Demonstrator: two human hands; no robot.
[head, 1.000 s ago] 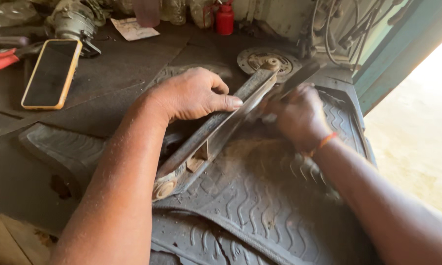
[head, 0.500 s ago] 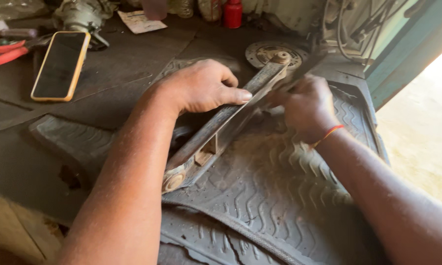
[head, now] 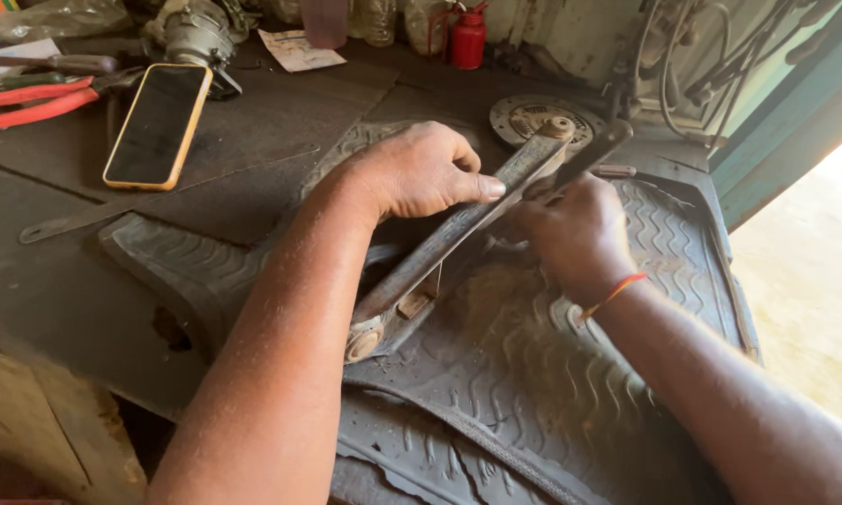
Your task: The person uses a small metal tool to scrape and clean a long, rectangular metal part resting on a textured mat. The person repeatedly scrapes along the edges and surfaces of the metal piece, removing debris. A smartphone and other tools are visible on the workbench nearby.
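A long grey metal arm with a round bushing at each end lies slanted across a ribbed black rubber mat. My left hand presses down on the arm's middle, thumb along its upper edge. My right hand, with a red thread at the wrist, is closed around a dark tool handle that points toward the arm's far end. The tool's working tip is hidden behind my fingers and the arm.
A phone in a yellow case lies on the dark workbench at upper left, near red-handled pliers. A round metal disc and a small red can stand behind the arm. The bench's right edge drops to sunlit ground.
The view has drifted a little; both hands stay on the metal arm. My right hand has shifted slightly along the arm's far end with the tool.
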